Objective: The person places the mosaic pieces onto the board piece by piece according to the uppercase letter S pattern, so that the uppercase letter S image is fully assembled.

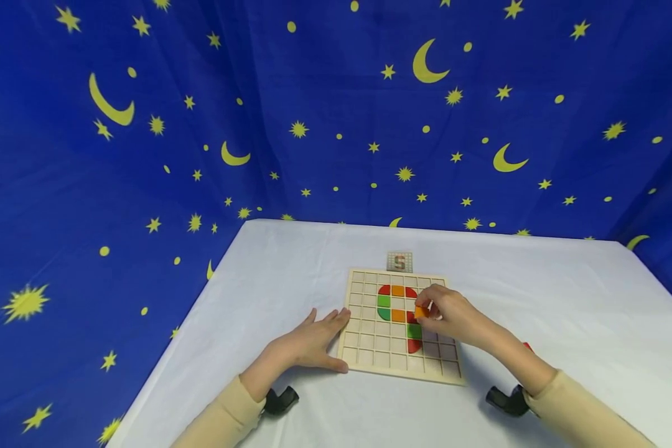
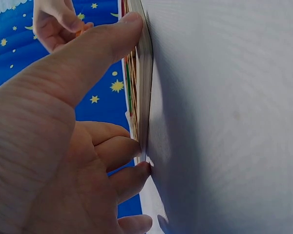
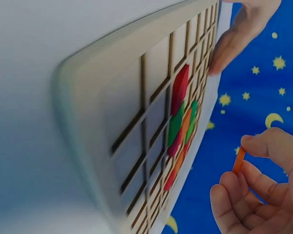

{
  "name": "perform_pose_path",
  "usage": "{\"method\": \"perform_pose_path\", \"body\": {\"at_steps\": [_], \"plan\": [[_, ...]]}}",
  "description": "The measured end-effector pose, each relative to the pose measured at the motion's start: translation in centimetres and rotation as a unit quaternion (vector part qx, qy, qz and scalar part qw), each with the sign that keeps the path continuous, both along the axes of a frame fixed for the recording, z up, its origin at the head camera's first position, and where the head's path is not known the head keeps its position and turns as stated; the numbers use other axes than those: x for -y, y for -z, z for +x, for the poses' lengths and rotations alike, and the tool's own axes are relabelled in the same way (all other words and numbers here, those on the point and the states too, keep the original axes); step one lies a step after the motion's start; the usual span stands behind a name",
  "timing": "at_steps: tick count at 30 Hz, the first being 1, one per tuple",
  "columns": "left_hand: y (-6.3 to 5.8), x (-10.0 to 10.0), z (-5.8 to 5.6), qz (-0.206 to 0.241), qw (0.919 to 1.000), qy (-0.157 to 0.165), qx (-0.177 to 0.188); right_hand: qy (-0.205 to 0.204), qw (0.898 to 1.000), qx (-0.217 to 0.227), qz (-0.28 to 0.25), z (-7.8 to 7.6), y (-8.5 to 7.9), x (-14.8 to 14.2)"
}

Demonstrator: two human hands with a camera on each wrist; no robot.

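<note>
A wooden grid board [image 1: 366, 356] lies on the white table. Red, green and orange tiles sit in some of its cells, among them a green square tile [image 1: 414, 331] and a red rounded tile [image 1: 414, 345]. Over the right part of the board, my right hand [image 1: 450, 314] pinches an orange tile [image 3: 240, 160] between thumb and fingers, lifted off the grid in the right wrist view. At the board's left edge, my left hand [image 1: 310, 342] has its fingers spread, with thumb and fingertips touching the frame. The right hand hides some cells.
Behind the board lies a small card [image 1: 400, 262] showing a gridded, S-like figure. A red piece [image 1: 527, 346] pokes out beyond the right forearm. A black device [image 1: 281, 401] sits under the left wrist, another black device [image 1: 508, 401] by the right. Blue star-patterned cloth [image 1: 336, 99] surrounds the table.
</note>
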State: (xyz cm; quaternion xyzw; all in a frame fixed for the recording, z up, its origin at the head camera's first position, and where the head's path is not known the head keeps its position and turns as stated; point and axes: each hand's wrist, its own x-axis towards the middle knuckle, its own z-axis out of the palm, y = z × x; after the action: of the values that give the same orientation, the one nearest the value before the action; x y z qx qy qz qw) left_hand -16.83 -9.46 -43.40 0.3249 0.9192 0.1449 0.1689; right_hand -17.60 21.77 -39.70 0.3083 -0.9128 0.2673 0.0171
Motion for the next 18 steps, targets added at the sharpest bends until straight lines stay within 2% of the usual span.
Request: {"method": "perform_pose_path", "body": {"at_steps": [11,18], "plan": [[0.1,-0.1,-0.1,-0.006,0.9999,0.003,-0.010,-0.020,1.000,0.011,-0.006,-0.2,0.2,2.5],[0.0,0.0,0.0,-0.004,1.0000,0.001,-0.005,-0.030,0.999,0.026,0.000,0.3,1.1,3.6]]}}
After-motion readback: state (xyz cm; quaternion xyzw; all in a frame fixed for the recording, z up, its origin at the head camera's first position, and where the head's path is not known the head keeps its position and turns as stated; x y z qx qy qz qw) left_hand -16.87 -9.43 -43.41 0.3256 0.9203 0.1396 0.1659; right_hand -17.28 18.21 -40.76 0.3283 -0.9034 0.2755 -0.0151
